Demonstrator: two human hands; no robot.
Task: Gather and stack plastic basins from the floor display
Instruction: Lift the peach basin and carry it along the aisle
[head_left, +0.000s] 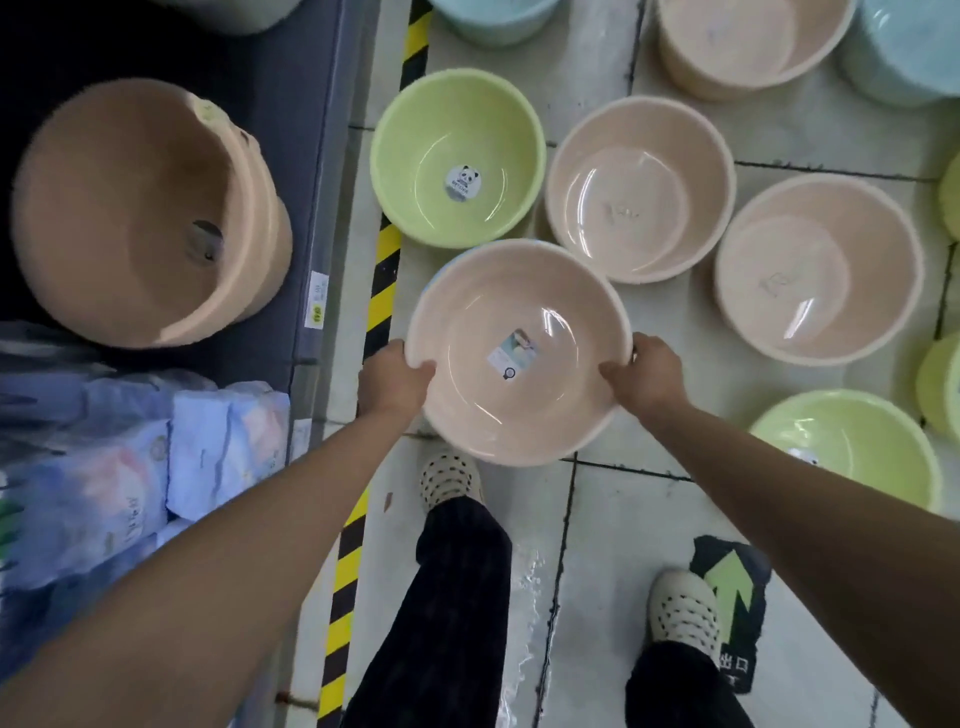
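I hold the pink basin (514, 353) up off the floor (623, 519), left hand (392, 382) and right hand (647, 371) each in a closed grip on its rim, green basin (457, 166) beyond

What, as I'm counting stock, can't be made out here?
Head view:
- Held basin: what lies under it, hidden by itself; only a blue edge peeks out.
- Its label: too small to read.
- Shelf stack: blurred, count unclear.
- Blue basins, top edge: cut off.
- Green basins, right edge: cut off.
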